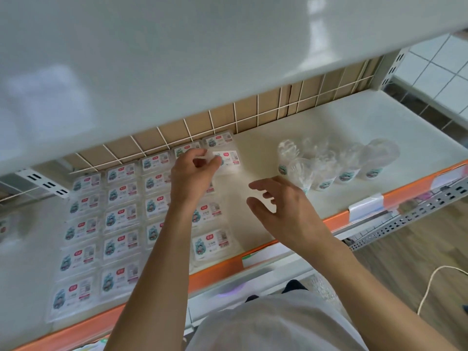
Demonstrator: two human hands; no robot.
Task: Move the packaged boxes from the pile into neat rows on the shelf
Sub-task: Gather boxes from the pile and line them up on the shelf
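Left hand (195, 171) is pinching a clear packaged box (228, 160) by its near edge, lowering it into the far gap in the fourth row on the shelf (354, 122); right hand (281, 201) is hovering open, empty, beside it

This looks like a shop aisle, seen at a white metal display shelf (342, 117) of the retail kind. Along its front edge runs an orange price-label strip (395, 196) with a clear tag holder clipped on. Behind the shelf stands a white wire grid back panel (255, 110), and slotted uprights (396, 64) at its far right end carry the boards. On the shelf, many identical labelled packaged boxes (121, 219) lie in rows, with matching branded clear cups (349, 163) grouped to their right. Another white board (177, 59) hangs above the shelf.
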